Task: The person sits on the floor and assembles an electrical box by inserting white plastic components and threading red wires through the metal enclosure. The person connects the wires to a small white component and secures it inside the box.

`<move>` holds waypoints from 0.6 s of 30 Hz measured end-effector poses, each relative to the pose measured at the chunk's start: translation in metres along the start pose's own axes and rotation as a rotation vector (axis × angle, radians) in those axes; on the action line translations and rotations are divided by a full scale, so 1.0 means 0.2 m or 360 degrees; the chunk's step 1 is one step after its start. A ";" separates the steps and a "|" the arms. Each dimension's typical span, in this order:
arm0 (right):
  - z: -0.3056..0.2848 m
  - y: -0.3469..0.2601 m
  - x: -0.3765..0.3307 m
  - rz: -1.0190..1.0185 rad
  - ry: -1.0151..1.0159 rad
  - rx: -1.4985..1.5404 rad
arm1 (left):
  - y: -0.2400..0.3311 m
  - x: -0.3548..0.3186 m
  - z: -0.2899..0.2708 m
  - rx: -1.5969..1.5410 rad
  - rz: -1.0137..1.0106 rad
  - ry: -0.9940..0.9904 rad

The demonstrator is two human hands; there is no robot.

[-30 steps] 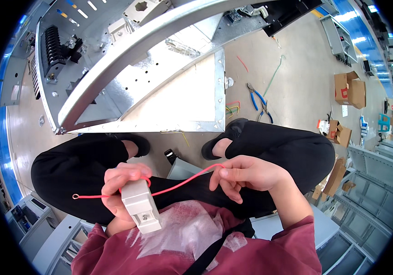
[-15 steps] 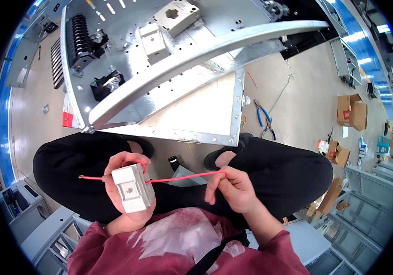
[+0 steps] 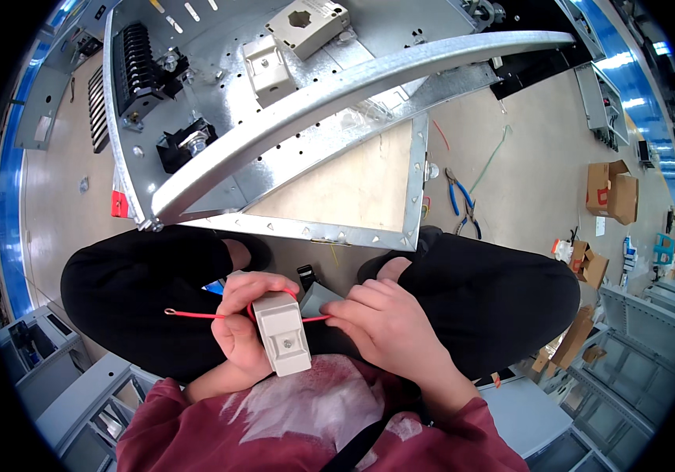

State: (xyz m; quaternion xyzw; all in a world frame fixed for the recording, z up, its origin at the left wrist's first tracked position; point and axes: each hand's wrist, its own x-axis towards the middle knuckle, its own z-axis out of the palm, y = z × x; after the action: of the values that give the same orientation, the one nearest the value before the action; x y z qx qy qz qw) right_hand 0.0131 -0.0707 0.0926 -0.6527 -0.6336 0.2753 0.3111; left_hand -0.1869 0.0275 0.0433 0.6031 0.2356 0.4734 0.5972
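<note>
My left hand point(image 3: 244, 318) is closed around a small off-white current transformer point(image 3: 287, 346), a block with a screw in its stepped face. A red wire point(image 3: 196, 315) passes by the block and loops around its upper end. Its left end carries a small ring terminal and sticks out past my left fingers. On the other side, my right hand point(image 3: 388, 326) pinches the same wire close to the block. My right fingertips are partly hidden behind the hand. Both hands are above my lap.
Ahead lies an open metal cabinet point(image 3: 219, 102) with a curved edge bar. Inside are two similar off-white blocks point(image 3: 268, 69) and a black ribbed insulator point(image 3: 134, 67). Blue-handled pliers point(image 3: 463, 208) and wire scraps lie on the floor to the right, with cardboard boxes point(image 3: 612, 193) farther off.
My left hand and the transformer moved right, and the block turned. My right hand slid along the wire toward the block, so the stretch between the hands is much shorter.
</note>
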 end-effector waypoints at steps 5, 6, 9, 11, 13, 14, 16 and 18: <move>0.01 0.00 0.01 -0.0089 0.0346 -0.0281 | 0.01 -0.01 0.00 0.0059 -0.0048 0.0018; 0.01 0.01 0.01 -0.0111 0.0333 -0.0375 | 0.01 -0.02 0.01 0.0046 -0.0058 0.0052; 0.02 0.00 0.02 -0.0099 0.0333 -0.0386 | 0.02 0.00 0.02 -0.0063 -0.0161 0.0103; 0.01 0.02 0.02 -0.0058 0.0262 -0.0362 | 0.01 0.00 0.00 0.0096 -0.0185 -0.0007; 0.00 0.01 0.03 -0.0027 0.0193 -0.0294 | 0.00 -0.01 -0.01 0.0169 -0.0229 -0.0061; 0.00 -0.01 0.03 -0.0016 0.0160 -0.0239 | 0.00 -0.02 0.00 0.0163 -0.0262 -0.0059; 0.03 -0.04 0.03 -0.0029 0.0099 -0.0078 | -0.01 -0.03 0.00 0.0160 -0.0288 -0.0132; 0.09 -0.04 0.00 -0.0030 0.0131 -0.0041 | -0.02 -0.04 0.00 0.0117 -0.0279 -0.0242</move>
State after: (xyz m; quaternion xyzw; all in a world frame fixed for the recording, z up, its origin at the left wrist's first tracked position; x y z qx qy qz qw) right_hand -0.0062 -0.0687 0.0863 -0.6615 -0.6299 0.2370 0.3310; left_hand -0.1881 0.0217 0.0368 0.6358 0.2587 0.3633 0.6299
